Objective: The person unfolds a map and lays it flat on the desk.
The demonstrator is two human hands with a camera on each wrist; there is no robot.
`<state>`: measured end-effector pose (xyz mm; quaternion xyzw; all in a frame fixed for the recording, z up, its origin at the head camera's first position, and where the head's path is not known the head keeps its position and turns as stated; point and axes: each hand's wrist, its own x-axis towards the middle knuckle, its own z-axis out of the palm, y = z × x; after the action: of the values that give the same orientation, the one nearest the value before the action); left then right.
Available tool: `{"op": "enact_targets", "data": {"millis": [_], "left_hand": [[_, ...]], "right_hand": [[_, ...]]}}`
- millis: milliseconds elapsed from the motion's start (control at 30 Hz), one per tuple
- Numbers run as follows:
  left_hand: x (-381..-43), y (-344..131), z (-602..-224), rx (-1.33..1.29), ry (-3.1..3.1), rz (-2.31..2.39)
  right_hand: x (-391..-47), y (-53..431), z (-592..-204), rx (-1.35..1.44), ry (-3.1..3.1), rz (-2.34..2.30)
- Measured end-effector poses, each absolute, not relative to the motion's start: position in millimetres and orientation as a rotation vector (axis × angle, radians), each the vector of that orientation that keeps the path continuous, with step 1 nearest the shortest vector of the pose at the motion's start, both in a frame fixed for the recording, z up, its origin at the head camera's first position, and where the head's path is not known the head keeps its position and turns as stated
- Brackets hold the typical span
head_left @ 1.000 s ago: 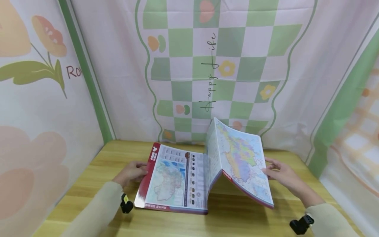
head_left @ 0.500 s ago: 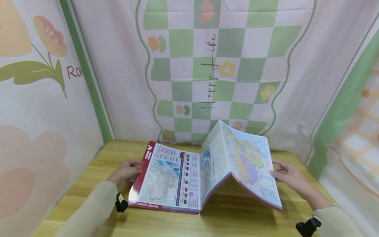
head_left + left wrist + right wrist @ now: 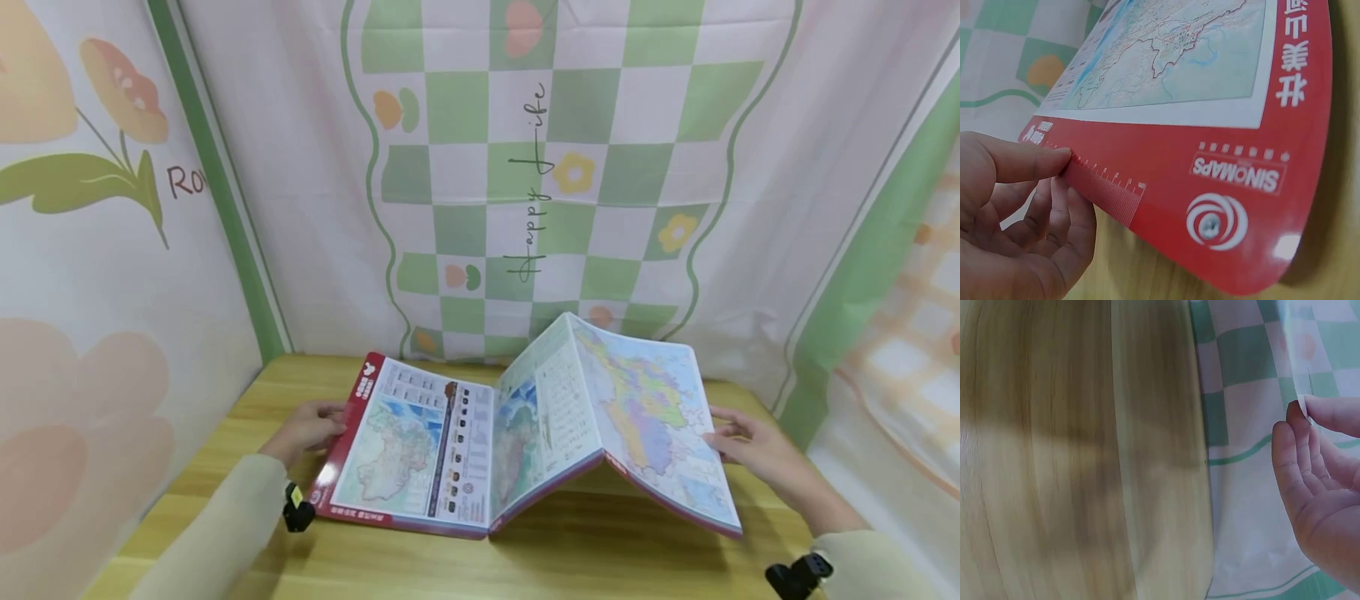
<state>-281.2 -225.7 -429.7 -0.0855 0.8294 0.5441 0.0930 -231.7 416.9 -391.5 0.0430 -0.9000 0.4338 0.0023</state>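
A folding map (image 3: 547, 408) with a red border stands partly unfolded on the table, its panels bent in a zigzag with one fold peaked upward. My left hand (image 3: 309, 432) pinches the red left edge between thumb and fingers. In the left wrist view, that hand (image 3: 1029, 212) grips the edge beside a printed ruler, near the white "SINOMAPS" lettering. At the opposite side my right hand (image 3: 753, 454) pinches the right edge of the colourful panel. The right wrist view shows this hand (image 3: 1325, 481) with the thin edge between thumb and forefinger.
The wooden table (image 3: 585, 567) lies under the map. A printed curtain (image 3: 457, 192) with green checks hangs right behind its back edge, and more patterned cloth (image 3: 120, 333) hangs at both sides. Small black cameras sit on both wrists.
Both hands have moved apart, left hand leftward and right hand rightward. The map has spread wider, its raised fold has shifted right and lowered slightly, and more of the middle panel shows.
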Motion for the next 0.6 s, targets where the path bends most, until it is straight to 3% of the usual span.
{"op": "enact_targets", "data": {"millis": [600], "left_hand": [[-282.7, -246.8, -431.2, -0.369, 2.501, 1.559]], "right_hand": [[-234.9, 449.6, -399.1, 0.004, -2.905, 1.215]]}}
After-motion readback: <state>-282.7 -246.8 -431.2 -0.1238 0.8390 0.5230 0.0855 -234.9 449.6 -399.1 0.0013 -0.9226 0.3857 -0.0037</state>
